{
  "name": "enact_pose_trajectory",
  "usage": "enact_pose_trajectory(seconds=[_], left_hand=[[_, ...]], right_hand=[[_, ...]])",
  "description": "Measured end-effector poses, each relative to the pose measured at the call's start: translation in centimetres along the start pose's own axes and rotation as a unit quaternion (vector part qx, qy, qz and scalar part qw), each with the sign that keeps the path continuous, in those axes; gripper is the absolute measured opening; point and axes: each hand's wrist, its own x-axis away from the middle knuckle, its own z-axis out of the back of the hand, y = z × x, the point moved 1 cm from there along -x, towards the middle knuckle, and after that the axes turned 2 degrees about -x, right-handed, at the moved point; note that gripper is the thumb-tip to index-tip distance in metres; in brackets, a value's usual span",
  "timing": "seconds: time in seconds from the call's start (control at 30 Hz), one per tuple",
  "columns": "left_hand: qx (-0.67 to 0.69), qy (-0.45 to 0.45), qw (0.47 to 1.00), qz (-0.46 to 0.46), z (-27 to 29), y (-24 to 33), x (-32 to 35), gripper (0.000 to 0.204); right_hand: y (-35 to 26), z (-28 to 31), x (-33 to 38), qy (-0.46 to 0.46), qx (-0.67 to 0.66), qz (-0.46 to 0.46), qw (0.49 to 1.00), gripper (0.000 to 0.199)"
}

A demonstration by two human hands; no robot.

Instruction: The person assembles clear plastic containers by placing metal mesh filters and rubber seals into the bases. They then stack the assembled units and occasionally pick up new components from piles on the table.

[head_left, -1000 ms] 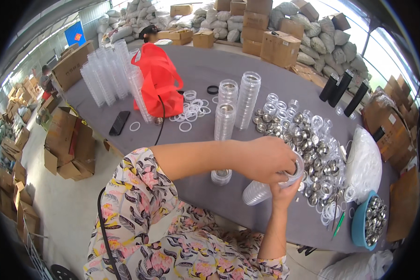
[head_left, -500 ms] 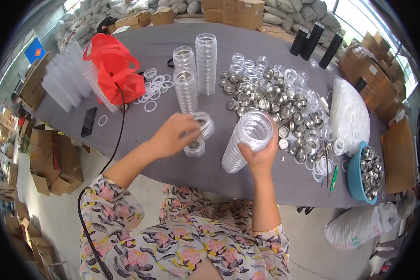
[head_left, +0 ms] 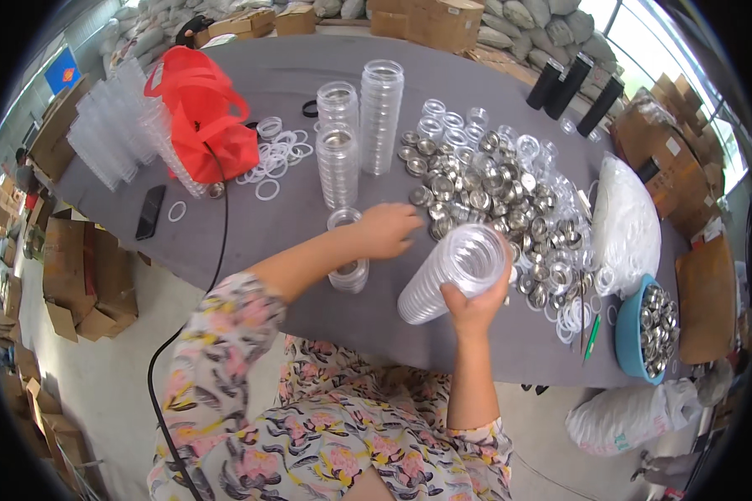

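Note:
My right hand (head_left: 480,307) is wrapped round a tilted stack of clear plastic round containers (head_left: 434,284), its open mouth up and toward the right. My left hand (head_left: 388,230) is beside the near left edge of a pile of small silver metal cups (head_left: 485,179). Motion smears its fingers, so whether anything is in them cannot be made out. Under my left forearm stands a short stack of clear containers (head_left: 348,277), its middle hidden. Behind it rise a clear stack with metal inside its top (head_left: 337,167), another close behind (head_left: 337,98), and a taller one (head_left: 382,117).
White rings (head_left: 286,154) lie near a red bag (head_left: 196,117). Clear trays (head_left: 113,138) and a black phone (head_left: 150,211) are at left. At right are a plastic bag (head_left: 627,225), a blue basin (head_left: 629,338) of metal cups and a green pen (head_left: 592,336). Black cylinders (head_left: 546,83) stand far right.
My left hand has left the short stack and swung right to the metal cups. A clear container it was at now rests on the stack. My right hand has shifted slightly right and nearer.

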Motion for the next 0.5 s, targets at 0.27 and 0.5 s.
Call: enact_pose_trajectory(seconds=[0.27, 0.5], left_hand=[[-0.055, -0.104, 0.979, 0.164, -5.7, -4.4, -10.5, 0.045], [-0.101, -0.151, 0.974, 0.136, -2.8, -4.4, -7.0, 0.050]], right_hand=[[0.4, 0.5, 0.5, 0.024, -0.053, -0.012, 0.998, 0.093], [0.4, -0.1, 0.0, 0.001, -0.034, -0.008, 0.999, 0.090]])
